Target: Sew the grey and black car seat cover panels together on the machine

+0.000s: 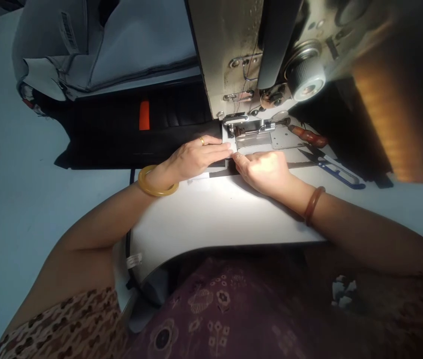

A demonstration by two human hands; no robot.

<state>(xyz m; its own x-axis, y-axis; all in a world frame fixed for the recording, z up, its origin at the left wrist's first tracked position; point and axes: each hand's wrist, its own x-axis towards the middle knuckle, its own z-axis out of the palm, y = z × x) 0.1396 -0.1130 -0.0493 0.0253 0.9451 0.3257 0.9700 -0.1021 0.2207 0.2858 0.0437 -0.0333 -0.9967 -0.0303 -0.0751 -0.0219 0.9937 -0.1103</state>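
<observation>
Black smooth material [103, 134], left hand [192, 158] spread flat on it, right hand [267, 172] pinching white piece [227, 137].

I'd call this a sewing workshop. A heavy metal sewing machine [230, 45] towers over the far side of a pale table [185, 224], its needle area [231, 130] brightly lit. Black material [103, 134] stretches left from it; to the right lie blue-handled thread snips [331, 172] and a wooden-handled tool [311, 136]. Far left sits a bulky grey stitched piece [140, 42], bearing a printed label [68, 31].
</observation>
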